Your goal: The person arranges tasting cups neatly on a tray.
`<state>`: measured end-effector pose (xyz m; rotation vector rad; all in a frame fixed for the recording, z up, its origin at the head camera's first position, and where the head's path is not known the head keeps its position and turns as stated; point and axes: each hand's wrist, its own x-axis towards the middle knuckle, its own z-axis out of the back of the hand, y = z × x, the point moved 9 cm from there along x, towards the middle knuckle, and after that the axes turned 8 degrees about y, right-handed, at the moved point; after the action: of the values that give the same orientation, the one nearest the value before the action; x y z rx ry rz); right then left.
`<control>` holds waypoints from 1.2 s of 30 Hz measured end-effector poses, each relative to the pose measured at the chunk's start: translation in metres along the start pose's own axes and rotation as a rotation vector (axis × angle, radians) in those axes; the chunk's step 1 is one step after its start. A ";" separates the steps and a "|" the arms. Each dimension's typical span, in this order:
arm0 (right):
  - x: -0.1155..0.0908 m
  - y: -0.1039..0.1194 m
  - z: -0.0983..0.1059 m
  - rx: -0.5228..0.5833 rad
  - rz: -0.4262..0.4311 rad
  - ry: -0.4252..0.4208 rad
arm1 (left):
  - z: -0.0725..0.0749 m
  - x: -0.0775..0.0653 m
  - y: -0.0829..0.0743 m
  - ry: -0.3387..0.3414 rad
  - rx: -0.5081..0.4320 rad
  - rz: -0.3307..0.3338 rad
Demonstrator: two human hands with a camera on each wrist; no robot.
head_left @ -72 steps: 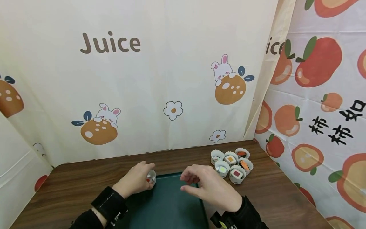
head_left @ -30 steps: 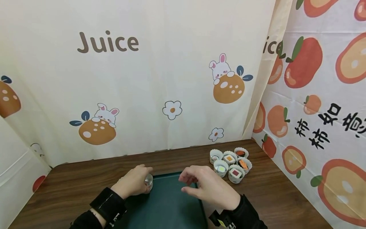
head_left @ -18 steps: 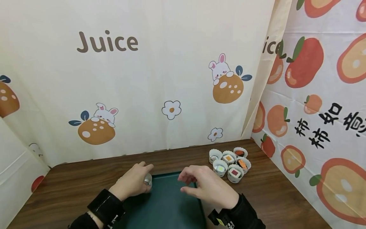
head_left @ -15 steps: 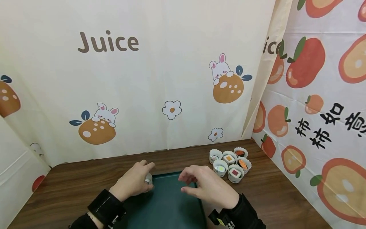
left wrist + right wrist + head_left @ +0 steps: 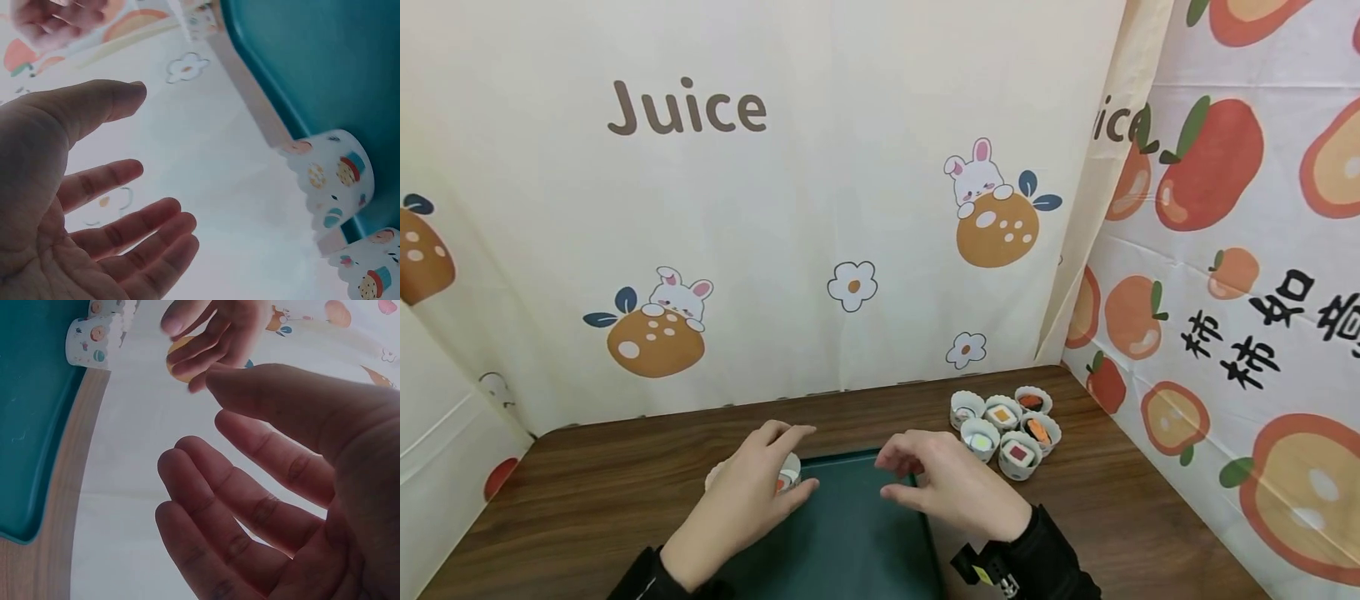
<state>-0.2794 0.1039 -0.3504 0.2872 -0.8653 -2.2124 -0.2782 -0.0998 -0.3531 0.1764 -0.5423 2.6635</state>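
Observation:
My left hand (image 5: 745,492) hovers over the far left part of the dark green tray (image 5: 850,533), its fingers spread and holding nothing. Just beyond its thumb stands a white paper cup (image 5: 792,472) with something reddish in it, partly hidden by the hand. A second cup (image 5: 713,475) shows only its edge left of the hand. Both cups carry cupcake prints; in the left wrist view the nearer cup (image 5: 334,178) stands on the tray, apart from the fingers (image 5: 156,225). Over the tray's right edge hangs my right hand (image 5: 951,483), fingers loosely bent around nothing.
Several paper cups, among them one with a dark red-centred sushi piece (image 5: 1018,454) and one with an orange-topped piece (image 5: 1038,430), cluster right of the tray on the wooden table (image 5: 1120,508). A printed curtain (image 5: 880,192) rises behind the table.
My left hand has let go of the paper cup and opened, drawing up and back from it, so the cup and its neighbour show more. The right hand stays nearly still.

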 end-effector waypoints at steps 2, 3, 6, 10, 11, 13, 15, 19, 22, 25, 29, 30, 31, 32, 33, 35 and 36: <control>-0.001 -0.002 0.000 -0.008 -0.008 -0.004 | 0.002 -0.005 -0.004 -0.009 -0.003 0.003; -0.001 -0.003 0.000 -0.017 -0.010 -0.007 | 0.003 -0.008 -0.006 -0.014 -0.007 0.012; -0.001 -0.006 0.000 -0.060 -0.025 -0.011 | 0.004 -0.017 -0.009 -0.039 0.006 0.026; -0.001 -0.009 0.002 -0.095 -0.051 -0.017 | 0.009 -0.028 -0.015 -0.104 0.030 -0.009; -0.001 -0.010 0.002 -0.094 -0.057 -0.016 | 0.010 -0.030 -0.017 -0.120 0.030 -0.025; -0.001 -0.012 0.002 -0.090 -0.062 -0.015 | 0.012 -0.035 -0.019 -0.143 0.022 -0.047; -0.001 -0.012 0.001 -0.086 -0.062 -0.007 | 0.013 -0.038 -0.021 -0.159 0.019 -0.064; 0.000 -0.015 0.002 -0.079 -0.073 0.003 | 0.012 -0.042 -0.021 -0.146 0.017 -0.053; 0.000 -0.019 0.005 -0.062 -0.093 0.001 | 0.009 -0.042 -0.019 -0.116 0.003 -0.019; -0.003 -0.026 0.010 -0.057 -0.111 -0.011 | 0.006 -0.041 -0.019 -0.099 -0.004 0.006; -0.005 -0.034 0.015 -0.070 -0.132 -0.036 | 0.004 -0.041 -0.021 -0.096 0.015 0.007; -0.005 -0.037 0.016 -0.078 -0.138 -0.041 | 0.004 -0.042 -0.021 -0.098 0.024 0.006; -0.004 -0.039 0.018 -0.083 -0.141 -0.045 | 0.004 -0.043 -0.021 -0.098 0.036 0.005; -0.002 -0.041 0.020 -0.093 -0.146 -0.051 | 0.004 -0.044 -0.020 -0.105 0.049 0.002; -0.001 -0.043 0.023 -0.107 -0.147 -0.056 | 0.005 -0.045 -0.020 -0.112 0.062 -0.002; 0.003 -0.049 0.031 -0.144 -0.160 -0.065 | 0.004 -0.046 -0.017 -0.109 0.079 0.005; 0.004 -0.052 0.036 -0.162 -0.171 -0.071 | 0.004 -0.045 -0.017 -0.102 0.088 0.007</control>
<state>-0.3269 0.1449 -0.3577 0.2121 -0.7156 -2.4494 -0.2300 -0.1042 -0.3531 0.3387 -0.4580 2.6982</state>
